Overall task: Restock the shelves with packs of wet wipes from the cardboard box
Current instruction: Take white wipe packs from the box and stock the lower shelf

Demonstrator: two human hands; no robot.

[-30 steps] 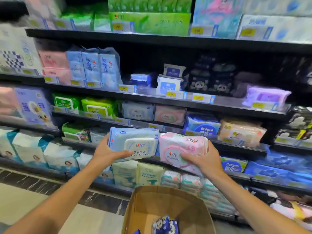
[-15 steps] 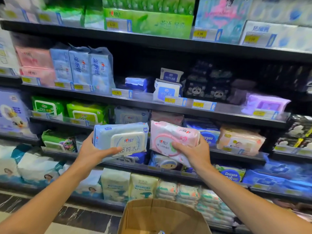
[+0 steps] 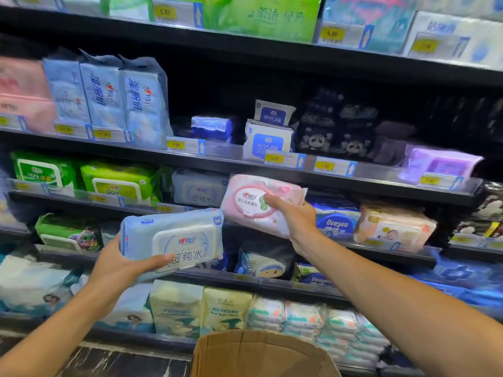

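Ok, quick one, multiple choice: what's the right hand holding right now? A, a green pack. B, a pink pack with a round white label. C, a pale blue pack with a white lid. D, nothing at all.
B: the right hand grips the pink pack with the round white label, raised in front of the shelf, while the pale blue pack is in the left hand.

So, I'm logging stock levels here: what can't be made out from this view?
- Cardboard box: contents cut off by the bottom edge.
- Slot behind the pink pack: hidden by the pack and right hand.
- Price tags: mostly too blurred to read.
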